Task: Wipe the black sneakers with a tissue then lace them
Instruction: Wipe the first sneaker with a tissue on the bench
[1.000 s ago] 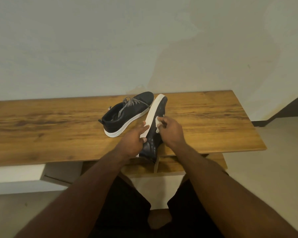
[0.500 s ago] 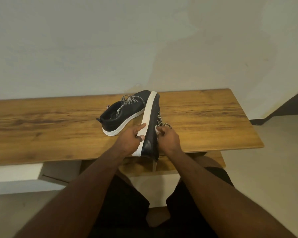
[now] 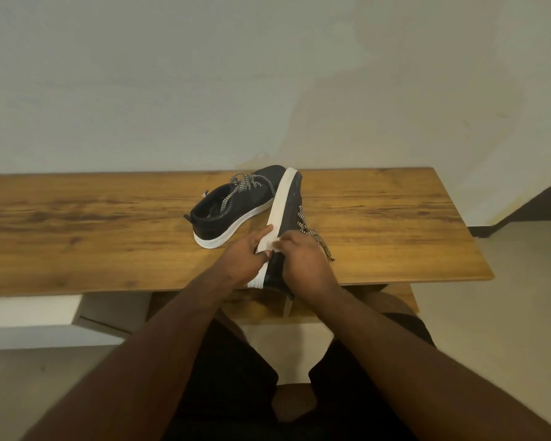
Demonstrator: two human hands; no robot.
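A person seated at a wooden table (image 3: 379, 224) works on a pair of black sneakers, both set near the table's middle. The nearer sneaker (image 3: 287, 214) is tipped on its side at the table's front edge, white sole turned leftward and heel toward the person, its speckled lace (image 3: 315, 237) trailing loose onto the wood on the right. The left hand (image 3: 245, 256) is closed on that sole, thumb laid along the white rim, steadying the shoe. The right hand (image 3: 303, 259) is curled over the heel end of the upper, pinching a pale scrap that appears to be the tissue (image 3: 272, 246) against the sole's edge; little of it shows. The second sneaker (image 3: 233, 208) sits upright just behind and to the left of the tipped one, toe touching or nearly touching it, laces slack across its tongue. The wiping step looks to be in hand, with lacing not begun. The next move likely calls for drawing the tissue along the sole and upper while the left hand keeps the shoe from rolling.
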